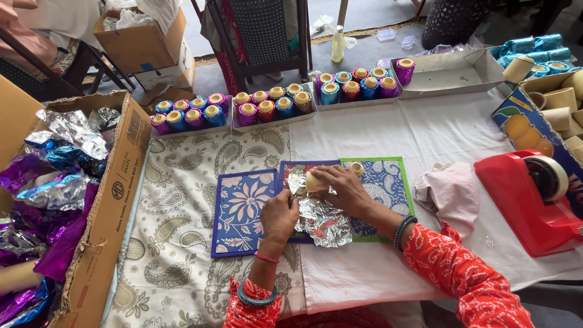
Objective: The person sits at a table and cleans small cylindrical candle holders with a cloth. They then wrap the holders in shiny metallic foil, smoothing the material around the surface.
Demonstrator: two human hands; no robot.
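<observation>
the right hand point(346, 189) rests on a small cream-coloured cylinder point(316, 181) lying on its side at the far edge of a crinkled silver foil sheet point(322, 222); its fingers point(325, 176) curl over the cylinder and grasp it together with the foil edge. the left hand point(279, 215) sits on the near left part of the foil sheet, fingers bent and pressing the foil down against the mats, gripping its edge as far as can be seen. the foil lies across three patterned mats on the counter point(437, 133): a blue floral mat point(240, 212) on the left, a dark-bordered one mostly hidden under the foil, and a green-bordered blue mat point(382, 182) on the right. a second small cream cylinder point(357, 168) stands just beyond the right hand on the green-bordered mat.

to the right of the hands lies a pale pink cloth point(452, 191), and further right a red tape dispenser point(528, 200). along the far side, shallow white trays point(449, 76) hold rows of foil-wrapped cylinders point(273, 103) in blue, purple, gold and red. at the far right a printed box holds bare cream cylinders point(562, 100). on the left, an open cardboard box point(112, 200) is filled with loose foil sheets point(54, 176) in silver, purple and blue. both wrists wear bangles, and the sleeves are red with white dots.
</observation>
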